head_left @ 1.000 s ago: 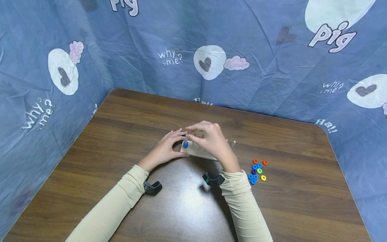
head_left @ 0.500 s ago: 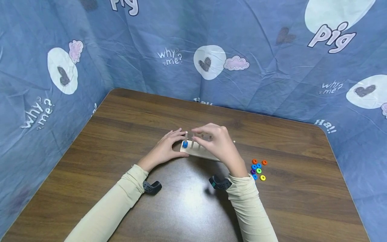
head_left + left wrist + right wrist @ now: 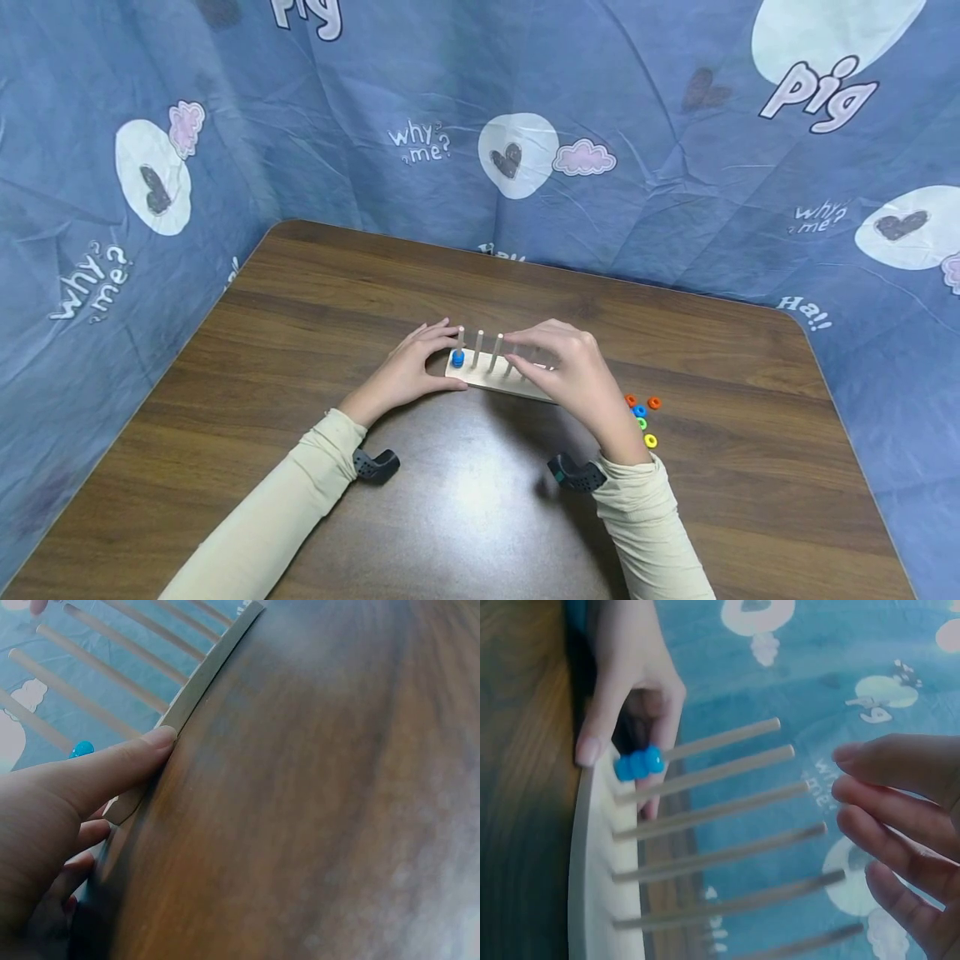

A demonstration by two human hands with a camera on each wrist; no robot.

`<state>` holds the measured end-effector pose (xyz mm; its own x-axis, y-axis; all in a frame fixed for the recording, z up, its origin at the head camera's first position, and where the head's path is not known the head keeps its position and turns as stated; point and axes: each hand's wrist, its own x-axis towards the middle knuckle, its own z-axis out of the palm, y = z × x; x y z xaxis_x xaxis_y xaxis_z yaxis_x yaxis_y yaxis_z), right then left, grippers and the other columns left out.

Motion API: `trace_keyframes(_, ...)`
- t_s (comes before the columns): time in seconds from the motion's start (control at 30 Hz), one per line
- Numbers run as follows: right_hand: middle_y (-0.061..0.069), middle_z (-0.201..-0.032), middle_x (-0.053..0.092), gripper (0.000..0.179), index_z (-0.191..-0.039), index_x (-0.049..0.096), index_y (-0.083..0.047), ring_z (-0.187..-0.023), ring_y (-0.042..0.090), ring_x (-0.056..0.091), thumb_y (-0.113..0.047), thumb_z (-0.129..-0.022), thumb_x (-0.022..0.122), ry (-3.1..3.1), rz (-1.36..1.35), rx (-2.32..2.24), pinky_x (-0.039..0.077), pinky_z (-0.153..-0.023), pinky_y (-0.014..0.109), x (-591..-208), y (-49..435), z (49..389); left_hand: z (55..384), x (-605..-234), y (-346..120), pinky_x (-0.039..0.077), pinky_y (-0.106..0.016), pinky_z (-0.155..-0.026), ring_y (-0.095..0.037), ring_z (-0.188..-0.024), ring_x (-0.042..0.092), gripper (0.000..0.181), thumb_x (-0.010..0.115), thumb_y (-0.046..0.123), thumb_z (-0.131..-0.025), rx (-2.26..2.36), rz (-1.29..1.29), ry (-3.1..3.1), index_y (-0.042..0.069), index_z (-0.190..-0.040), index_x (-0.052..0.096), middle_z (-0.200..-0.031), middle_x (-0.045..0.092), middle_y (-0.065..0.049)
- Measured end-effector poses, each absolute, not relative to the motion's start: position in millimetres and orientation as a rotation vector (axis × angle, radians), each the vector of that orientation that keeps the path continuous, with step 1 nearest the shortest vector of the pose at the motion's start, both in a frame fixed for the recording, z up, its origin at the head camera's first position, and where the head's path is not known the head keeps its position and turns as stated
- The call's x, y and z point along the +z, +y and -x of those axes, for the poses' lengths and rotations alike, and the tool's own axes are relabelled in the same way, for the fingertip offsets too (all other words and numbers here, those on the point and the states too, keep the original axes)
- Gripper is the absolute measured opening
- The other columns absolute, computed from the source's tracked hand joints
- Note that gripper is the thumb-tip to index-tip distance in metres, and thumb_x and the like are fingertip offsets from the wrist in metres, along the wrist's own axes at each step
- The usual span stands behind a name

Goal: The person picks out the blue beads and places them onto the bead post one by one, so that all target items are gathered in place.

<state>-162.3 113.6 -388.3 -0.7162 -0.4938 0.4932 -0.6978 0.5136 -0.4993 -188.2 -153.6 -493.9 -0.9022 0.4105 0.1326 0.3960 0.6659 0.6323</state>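
My left hand (image 3: 408,367) holds the left end of a pale wooden peg board (image 3: 495,381), thumb along its front edge and fingers behind. In the left wrist view the thumb (image 3: 139,765) lies against the side of the base. A row of several upright pegs rises from the board. Blue rings (image 3: 639,763) are stacked low on the leftmost peg; the other pegs in the right wrist view carry no rings. My right hand (image 3: 566,362) hovers over the right part of the board near the peg tops, fingers loosely bent and holding nothing, hiding the pegs there.
Loose small rings lie on the brown wooden table (image 3: 337,292) right of the board: orange (image 3: 655,402), blue (image 3: 639,411), green (image 3: 642,423) and yellow (image 3: 651,441). My right wrist covers part of that group. A blue printed cloth (image 3: 420,75) hangs behind the table.
My right hand has moved from the leftmost peg along the board to the right and slightly nearer, uncovering pegs and covering some loose rings. My left hand stays in place.
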Motion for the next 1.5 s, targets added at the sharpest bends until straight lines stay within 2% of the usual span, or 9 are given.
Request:
trace_keyframes(0.2,0.000,-0.098,0.079,0.022,-0.106,0.079,-0.011,-0.094,0.011,0.071,-0.013,-0.084,0.082,-2.420,-0.980,0.962,0.059,-0.085,0.030,-387,131,153,188,-494,-153,0.015,-0.045,-0.132,-0.026,-0.153,0.033,0.064,0.086,0.044,-0.077,1.072,-0.699,2.856,0.011,-0.128,0.067,-0.153,0.051,-0.007)
trace_keyframes(0.7,-0.001,-0.096,0.079,0.022,-0.103,0.080,-0.014,-0.093,0.012,0.071,-0.009,-0.081,0.082,-2.394,-0.974,0.891,0.052,-0.087,0.023,-397,172,139,188,-493,-153,0.014,-0.044,-0.133,-0.025,-0.154,0.031,0.064,0.085,0.045,-0.078,1.053,-0.684,2.853,0.011,-0.128,0.066,-0.154,0.051,-0.006)
trace_keyframes(0.87,-0.002,-0.093,0.079,0.025,-0.099,0.079,-0.013,-0.089,0.012,0.071,-0.006,-0.076,0.085,-2.421,-0.961,0.815,0.053,-0.081,0.025,-408,188,136,187,-491,-153,0.014,-0.044,-0.133,-0.025,-0.154,0.031,0.065,0.085,0.045,-0.077,1.053,-0.680,2.854,0.011,-0.129,0.066,-0.154,0.051,-0.006)
trace_keyframes(1.03,-0.005,-0.091,0.078,0.024,-0.097,0.080,-0.013,-0.086,0.011,0.070,-0.010,-0.074,0.087,-2.506,-0.936,0.730,0.052,-0.074,0.024,-418,202,134,186,-491,-152,0.015,-0.044,-0.133,-0.025,-0.154,0.032,0.064,0.085,0.045,-0.077,1.044,-0.681,2.867,0.011,-0.128,0.066,-0.154,0.051,-0.007)
trace_keyframes(1.17,-0.005,-0.088,0.078,0.023,-0.095,0.080,-0.014,-0.084,0.011,0.070,-0.013,-0.073,0.088,-2.563,-0.909,0.677,0.054,-0.069,0.028,-425,215,132,186,-491,-151,0.016,-0.046,-0.132,-0.027,-0.153,0.033,0.063,0.086,0.044,-0.076,1.044,-0.697,2.873,0.011,-0.127,0.067,-0.153,0.051,-0.008)
trace_keyframes(1.33,-0.003,-0.086,0.078,0.023,-0.092,0.079,-0.012,-0.081,0.013,0.071,-0.015,-0.072,0.089,-2.592,-0.916,0.636,0.060,-0.072,0.039,-437,229,129,186,-492,-151,0.016,-0.046,-0.132,-0.027,-0.153,0.033,0.063,0.086,0.043,-0.076,1.060,-0.701,2.871,0.011,-0.126,0.067,-0.153,0.051,-0.009)
trace_keyframes(1.5,-0.003,-0.085,0.076,0.024,-0.092,0.079,-0.014,-0.080,0.013,0.071,-0.016,-0.072,0.090,-2.637,-0.911,0.610,0.060,-0.071,0.040,-445,239,124,186,-492,-152,0.016,-0.045,-0.132,-0.026,-0.153,0.033,0.063,0.086,0.044,-0.077,1.047,-0.686,2.873,0.011,-0.127,0.067,-0.153,0.051,-0.008)
